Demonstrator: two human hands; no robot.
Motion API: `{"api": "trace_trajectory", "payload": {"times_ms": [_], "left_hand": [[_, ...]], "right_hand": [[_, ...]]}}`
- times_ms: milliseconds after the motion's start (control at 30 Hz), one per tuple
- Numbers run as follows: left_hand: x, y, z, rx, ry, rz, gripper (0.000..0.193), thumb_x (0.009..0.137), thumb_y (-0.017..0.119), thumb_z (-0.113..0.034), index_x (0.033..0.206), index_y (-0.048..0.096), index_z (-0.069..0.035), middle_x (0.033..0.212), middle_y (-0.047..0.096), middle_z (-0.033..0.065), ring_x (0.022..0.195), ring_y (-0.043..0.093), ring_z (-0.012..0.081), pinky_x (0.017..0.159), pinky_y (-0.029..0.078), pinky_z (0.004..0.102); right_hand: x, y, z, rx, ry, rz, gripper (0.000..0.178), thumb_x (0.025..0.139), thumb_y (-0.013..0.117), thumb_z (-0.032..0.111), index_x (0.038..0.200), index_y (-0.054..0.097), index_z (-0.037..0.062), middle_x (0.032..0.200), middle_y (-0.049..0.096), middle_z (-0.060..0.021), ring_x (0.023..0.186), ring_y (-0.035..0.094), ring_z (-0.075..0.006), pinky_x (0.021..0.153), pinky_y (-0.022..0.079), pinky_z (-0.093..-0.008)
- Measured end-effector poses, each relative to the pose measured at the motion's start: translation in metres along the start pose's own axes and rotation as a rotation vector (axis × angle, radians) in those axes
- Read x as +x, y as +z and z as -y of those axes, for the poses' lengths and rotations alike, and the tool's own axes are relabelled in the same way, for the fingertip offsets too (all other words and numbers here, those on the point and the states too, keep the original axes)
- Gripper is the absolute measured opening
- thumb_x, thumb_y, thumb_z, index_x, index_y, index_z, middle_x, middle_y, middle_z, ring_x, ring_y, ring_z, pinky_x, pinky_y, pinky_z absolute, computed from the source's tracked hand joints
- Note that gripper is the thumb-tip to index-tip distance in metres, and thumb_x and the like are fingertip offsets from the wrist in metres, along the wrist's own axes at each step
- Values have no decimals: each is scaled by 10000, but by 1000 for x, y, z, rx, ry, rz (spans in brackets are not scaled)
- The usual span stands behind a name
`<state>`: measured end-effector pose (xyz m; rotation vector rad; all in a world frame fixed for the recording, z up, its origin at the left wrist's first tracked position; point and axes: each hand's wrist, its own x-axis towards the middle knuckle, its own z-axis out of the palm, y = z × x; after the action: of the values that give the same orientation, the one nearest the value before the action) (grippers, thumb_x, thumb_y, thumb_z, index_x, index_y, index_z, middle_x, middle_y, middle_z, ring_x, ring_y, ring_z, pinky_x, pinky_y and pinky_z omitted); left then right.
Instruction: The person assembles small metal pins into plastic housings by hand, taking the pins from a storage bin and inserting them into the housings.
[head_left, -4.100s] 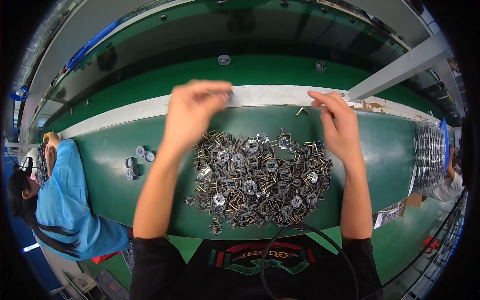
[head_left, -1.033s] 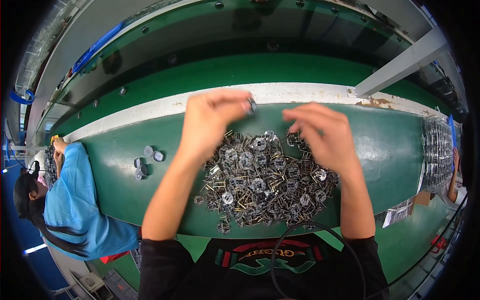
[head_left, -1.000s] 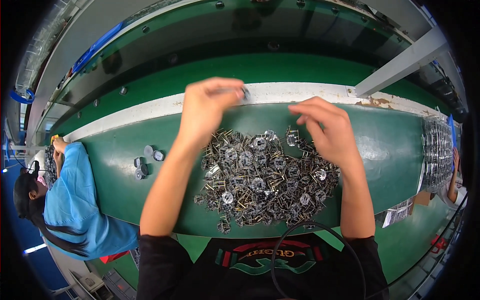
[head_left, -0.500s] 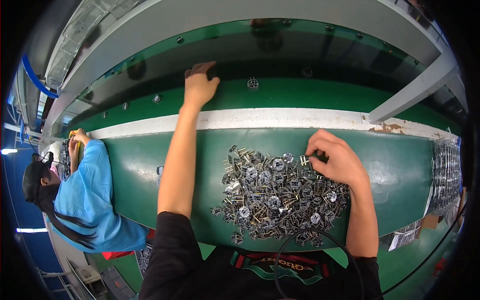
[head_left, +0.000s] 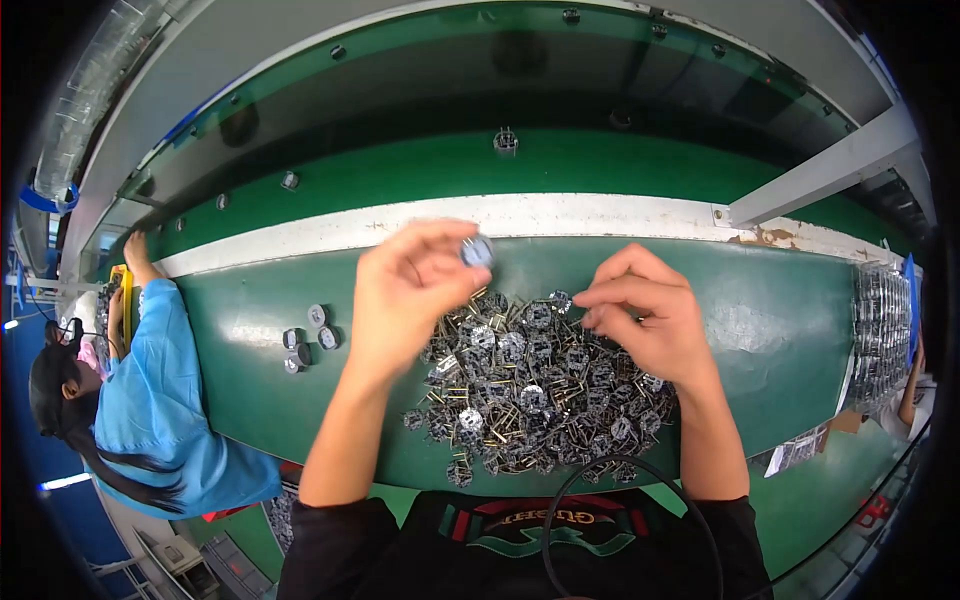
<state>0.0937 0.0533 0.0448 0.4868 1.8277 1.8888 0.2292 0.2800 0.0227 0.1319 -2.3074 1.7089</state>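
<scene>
Between its thumb and fingers, my left hand point(head_left: 400, 290) grips a small round grey plug piece point(head_left: 477, 252) with metal pins. It is raised above the far left edge of a large pile of dark plug parts point(head_left: 540, 400) with brass-coloured pins. My right hand point(head_left: 650, 320) hovers at the pile's far right side, thumb and fingertips drawn together. Whatever those fingertips pinch blends into the parts behind them, so I cannot make it out. Several round grey pieces point(head_left: 318, 316) lie in a loose group on the green table point(head_left: 250, 390), left of my left hand.
Beyond a white rail point(head_left: 560, 212) runs a green belt point(head_left: 400, 165) with spaced pieces, one with pins up point(head_left: 506, 140). A grey post point(head_left: 820, 175) stands far right. Stacked clear trays point(head_left: 880, 325) fill the right end. A co-worker in blue point(head_left: 170, 400) sits left, beside a yellow bin point(head_left: 122, 290).
My left hand has come back from over the belt toward the pile, now with a round piece in its fingers. The right hand has shifted slightly left. My view has turned somewhat downward.
</scene>
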Motion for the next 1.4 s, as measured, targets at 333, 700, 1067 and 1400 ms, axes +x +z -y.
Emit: {"api": "trace_trajectory", "payload": {"times_ms": [333,700,1067,1400], "left_hand": [[-48,26,27,-413,-113,145,437,857,657,142,1278,573,61,1026,650,81,976,672,168,876,572,284],[-55,37,26,-403,-18,151,362,828,648,195,1166,571,90,1262,617,239,1065,680,251,904,592,331],[-62,40,26,-285,-6,93,407,846,661,161,1237,595,71,1176,683,182,982,700,179,844,579,262],[36,6,8,176,129,-102,183,858,676,26,1034,720,50,971,741,134,851,704,155,786,561,273]], "right_hand": [[-12,39,21,484,88,-23,160,860,573,-142,980,647,-66,1034,577,-116,864,719,-217,652,602,-269],[-5,55,32,-100,-110,-336,151,782,752,-77,904,723,7,907,633,-82,706,615,-120,530,488,-231],[-8,66,30,-214,-129,-323,181,764,762,-64,929,739,6,868,637,-87,702,628,-164,552,496,-271],[2,-22,6,-386,56,-99,251,863,643,41,1106,709,31,879,643,-111,778,617,-266,691,497,-325]]}}
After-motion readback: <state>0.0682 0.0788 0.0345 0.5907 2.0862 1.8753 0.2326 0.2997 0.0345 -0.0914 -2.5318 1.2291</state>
